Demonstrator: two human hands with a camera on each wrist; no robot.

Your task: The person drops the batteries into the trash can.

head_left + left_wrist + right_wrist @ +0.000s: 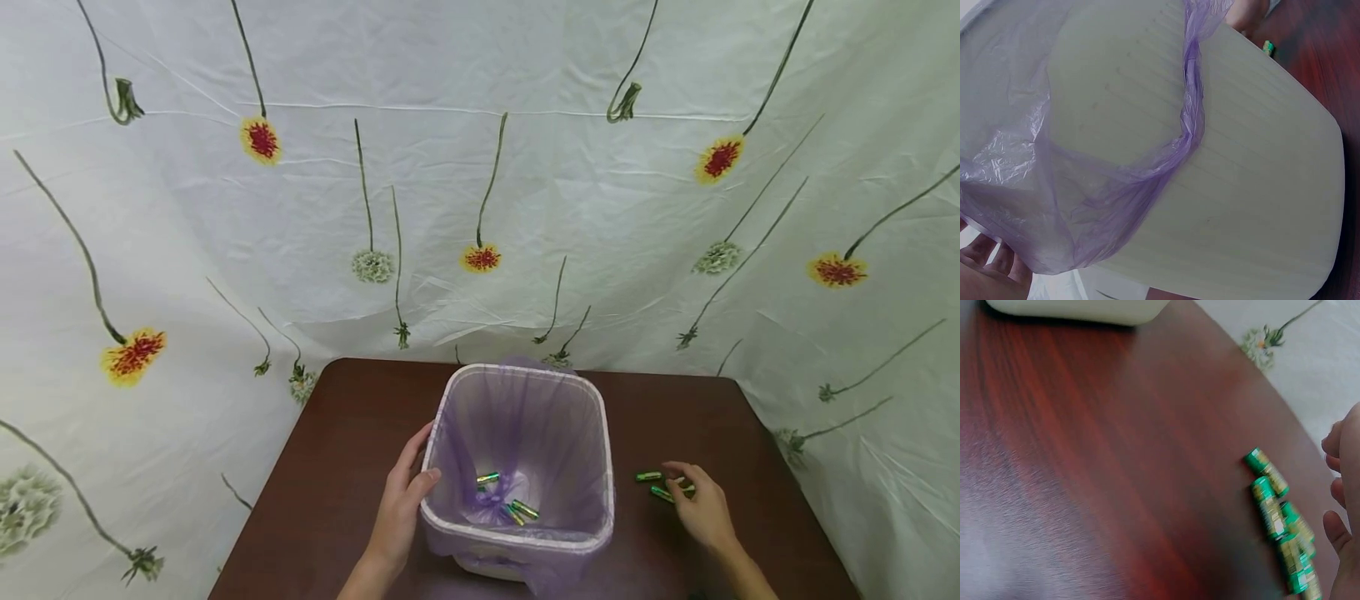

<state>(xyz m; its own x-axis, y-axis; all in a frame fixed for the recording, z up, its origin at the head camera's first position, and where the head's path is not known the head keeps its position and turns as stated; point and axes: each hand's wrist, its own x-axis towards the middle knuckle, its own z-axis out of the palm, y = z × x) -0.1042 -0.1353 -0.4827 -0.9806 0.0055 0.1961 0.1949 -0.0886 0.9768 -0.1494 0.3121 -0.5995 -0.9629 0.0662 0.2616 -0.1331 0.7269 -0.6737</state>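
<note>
A white trash bin [517, 542] lined with a thin purple plastic bag [1191, 94] stands upright on the table. My left hand [401, 500] grips its left rim, thumb over the edge and fingers along the outer wall. Several green-and-gold batteries [525, 509] lie at the bottom of the bin, on the liner. To the right of the bin, more batteries [1267, 506] lie in a loose group on the tabletop. Over that group hovers my right hand [703, 508], fingers loosely bent; in the right wrist view no battery shows between them.
The dark reddish-brown table [345, 433] has its far edge just behind the bin. A white cloth [525, 183] printed with flowers hangs behind the table and along both sides.
</note>
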